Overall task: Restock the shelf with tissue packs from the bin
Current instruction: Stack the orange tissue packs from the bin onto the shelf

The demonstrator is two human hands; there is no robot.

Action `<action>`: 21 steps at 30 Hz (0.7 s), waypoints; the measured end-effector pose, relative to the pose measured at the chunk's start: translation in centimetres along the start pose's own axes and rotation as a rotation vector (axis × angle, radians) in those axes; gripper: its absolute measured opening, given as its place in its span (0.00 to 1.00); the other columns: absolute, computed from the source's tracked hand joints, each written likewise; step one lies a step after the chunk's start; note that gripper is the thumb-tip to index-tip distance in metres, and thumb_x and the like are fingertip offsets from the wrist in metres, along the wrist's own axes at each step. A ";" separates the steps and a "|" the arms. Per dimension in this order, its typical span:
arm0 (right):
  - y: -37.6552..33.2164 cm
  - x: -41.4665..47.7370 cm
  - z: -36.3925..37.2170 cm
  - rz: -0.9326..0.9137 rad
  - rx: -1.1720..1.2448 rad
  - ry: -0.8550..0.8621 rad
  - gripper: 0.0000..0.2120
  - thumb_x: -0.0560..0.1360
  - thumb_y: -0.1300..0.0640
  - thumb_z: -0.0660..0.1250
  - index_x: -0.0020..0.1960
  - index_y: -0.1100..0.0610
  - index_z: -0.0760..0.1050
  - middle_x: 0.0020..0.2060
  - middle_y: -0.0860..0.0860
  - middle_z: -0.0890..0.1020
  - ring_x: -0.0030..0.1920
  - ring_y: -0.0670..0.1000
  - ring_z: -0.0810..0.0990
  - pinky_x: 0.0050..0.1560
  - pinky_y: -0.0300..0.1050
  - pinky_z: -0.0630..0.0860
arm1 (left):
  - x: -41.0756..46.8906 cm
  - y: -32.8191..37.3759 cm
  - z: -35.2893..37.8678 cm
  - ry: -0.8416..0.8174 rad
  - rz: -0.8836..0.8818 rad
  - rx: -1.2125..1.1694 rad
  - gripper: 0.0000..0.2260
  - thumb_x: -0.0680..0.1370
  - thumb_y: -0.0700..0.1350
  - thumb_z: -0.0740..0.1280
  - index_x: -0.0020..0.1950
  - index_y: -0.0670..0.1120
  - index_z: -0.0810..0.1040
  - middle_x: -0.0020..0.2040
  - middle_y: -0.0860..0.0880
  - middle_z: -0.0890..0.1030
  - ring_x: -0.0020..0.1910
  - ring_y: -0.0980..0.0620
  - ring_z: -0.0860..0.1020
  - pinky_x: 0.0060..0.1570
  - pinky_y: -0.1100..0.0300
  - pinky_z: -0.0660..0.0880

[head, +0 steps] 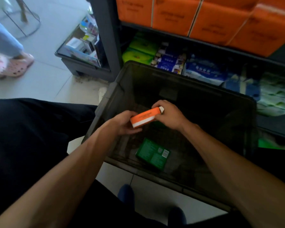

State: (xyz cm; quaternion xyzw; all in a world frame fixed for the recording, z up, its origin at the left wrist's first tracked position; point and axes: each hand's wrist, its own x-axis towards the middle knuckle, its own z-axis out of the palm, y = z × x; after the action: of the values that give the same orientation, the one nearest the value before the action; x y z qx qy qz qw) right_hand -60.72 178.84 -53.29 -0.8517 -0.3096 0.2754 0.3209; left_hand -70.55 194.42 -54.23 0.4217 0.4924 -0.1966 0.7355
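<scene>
An orange and white tissue pack is held over the dark bin by both hands. My left hand grips its near left end from below. My right hand grips its far right end, fingers curled over the top. A green tissue pack lies flat on the bin's floor near the front wall. Behind the bin stands the dark shelf. Its upper level carries a row of large orange packs.
The lower shelf level holds green packs, blue packs and pale blue and green packs. A low display rack stands on the tiled floor at left. Another person's feet in pink clogs are at the far left.
</scene>
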 end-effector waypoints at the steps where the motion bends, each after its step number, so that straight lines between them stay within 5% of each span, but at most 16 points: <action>1: -0.4 -0.3 -0.5 -0.007 0.031 0.024 0.13 0.69 0.63 0.69 0.52 0.52 0.78 0.51 0.51 0.76 0.51 0.51 0.77 0.53 0.42 0.73 | -0.7 0.0 0.4 -0.021 0.044 -0.076 0.06 0.81 0.44 0.58 0.52 0.44 0.73 0.44 0.45 0.76 0.42 0.51 0.76 0.32 0.56 0.80; 5: -2.3 -2.1 -2.6 0.136 0.422 0.200 0.08 0.77 0.58 0.62 0.54 0.52 0.77 0.55 0.53 0.71 0.48 0.47 0.77 0.42 0.38 0.78 | -3.4 0.5 2.0 -0.089 0.189 -0.211 0.10 0.80 0.42 0.60 0.61 0.42 0.69 0.47 0.43 0.77 0.44 0.49 0.77 0.42 0.55 0.78; 9: -3.2 -4.2 -4.8 0.349 0.797 0.240 0.17 0.78 0.48 0.65 0.61 0.55 0.70 0.54 0.55 0.76 0.52 0.52 0.79 0.38 0.43 0.79 | -6.6 1.6 3.6 -0.121 0.339 -0.134 0.15 0.77 0.39 0.65 0.64 0.42 0.72 0.55 0.44 0.78 0.49 0.48 0.78 0.44 0.53 0.77; 15: -4.1 -7.4 -7.5 0.293 0.908 0.313 0.10 0.74 0.51 0.70 0.51 0.57 0.78 0.51 0.53 0.80 0.50 0.50 0.80 0.47 0.46 0.80 | -10.4 2.5 6.1 -0.218 0.480 0.005 0.19 0.75 0.40 0.66 0.66 0.49 0.73 0.58 0.45 0.77 0.58 0.44 0.75 0.53 0.51 0.77; 21: -4.6 -10.6 -11.2 0.203 0.978 0.425 0.04 0.75 0.55 0.70 0.48 0.55 0.77 0.48 0.52 0.80 0.48 0.50 0.79 0.43 0.44 0.79 | -13.1 3.7 9.1 -0.254 0.545 0.097 0.19 0.74 0.42 0.68 0.64 0.44 0.72 0.56 0.43 0.79 0.56 0.45 0.77 0.52 0.50 0.77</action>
State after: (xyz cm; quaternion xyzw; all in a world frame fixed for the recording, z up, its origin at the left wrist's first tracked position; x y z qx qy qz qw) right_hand -61.82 169.94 -39.88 -0.6654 0.0100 0.2387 0.7072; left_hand -68.60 187.44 -39.49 0.5449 0.2553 -0.0663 0.7960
